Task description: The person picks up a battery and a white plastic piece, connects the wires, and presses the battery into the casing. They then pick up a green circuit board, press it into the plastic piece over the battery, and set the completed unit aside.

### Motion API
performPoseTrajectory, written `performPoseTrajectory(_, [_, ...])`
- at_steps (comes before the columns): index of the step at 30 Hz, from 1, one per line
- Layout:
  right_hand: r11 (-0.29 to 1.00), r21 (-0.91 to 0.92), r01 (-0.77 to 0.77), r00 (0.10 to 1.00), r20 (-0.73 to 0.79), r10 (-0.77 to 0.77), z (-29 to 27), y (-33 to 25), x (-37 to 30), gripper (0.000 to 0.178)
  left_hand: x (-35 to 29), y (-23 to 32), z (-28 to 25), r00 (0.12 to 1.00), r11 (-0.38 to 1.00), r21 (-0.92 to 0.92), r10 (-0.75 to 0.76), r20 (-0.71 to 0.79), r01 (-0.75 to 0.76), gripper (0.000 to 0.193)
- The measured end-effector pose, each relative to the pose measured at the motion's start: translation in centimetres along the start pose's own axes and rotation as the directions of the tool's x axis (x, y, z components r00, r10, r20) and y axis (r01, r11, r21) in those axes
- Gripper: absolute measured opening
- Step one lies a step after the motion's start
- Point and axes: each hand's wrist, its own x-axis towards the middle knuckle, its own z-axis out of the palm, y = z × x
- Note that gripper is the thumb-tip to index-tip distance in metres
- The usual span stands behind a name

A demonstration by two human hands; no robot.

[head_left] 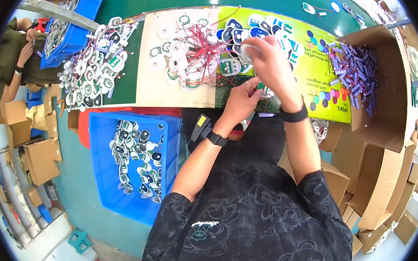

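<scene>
My left hand (241, 102) is closed at the front of the table, its fingertips pinching a small board with green and white parts (265, 91), which my right arm partly covers. Just beyond it, my right hand (273, 64) is raised and somewhat blurred, its fingers bent around a white round disc (249, 53). Under and behind that hand lie several dark and white rounded pieces with green circuit boards (230, 67) on a yellow-green printed sheet (320, 75). To the left, red wires (201, 50) lie tangled over white discs (178, 54) on a beige board (149, 88).
A heap of wired boards (98, 65) covers the table's left end. Below it stands a blue bin (168, 148) with finished-looking round pieces inside. At right, a cardboard box (390, 131) holds purple cylinders with wires (354, 77). Another person (6, 80) works at far left.
</scene>
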Motion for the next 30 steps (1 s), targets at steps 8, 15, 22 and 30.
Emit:
performPoseTrajectory(8, [0.816, 0.574, -0.066, 0.995, -0.022, 0.096, -7.7, -2.8, -1.1, 0.019, 0.2, 1.0, -0.4, 0.985, 0.978, -0.171, -0.095, 0.146, 0.119, 0.041])
performPoseTrajectory(15, [0.891, 0.435, -0.132, 0.987, -0.025, 0.158, -12.0, 2.2, -2.6, 0.021, 0.4, 1.4, -0.3, 0.989, 0.985, -0.130, -0.097, 0.109, 0.111, 0.040])
performPoseTrajectory(22, [0.907, 0.163, -0.390, 0.920, 0.022, 0.391, -15.0, 11.8, -7.2, 0.026, 0.0, 0.6, -0.3, 0.998, 0.997, -0.070, 0.034, 0.043, -0.031, 0.040])
performPoseTrajectory(30, [0.918, -0.107, -0.381, 0.924, -0.088, 0.373, -14.1, 18.3, -12.8, 0.026, 0.3, -0.2, 0.0, 0.996, 0.978, -0.202, -0.028, 0.084, 0.045, 0.040])
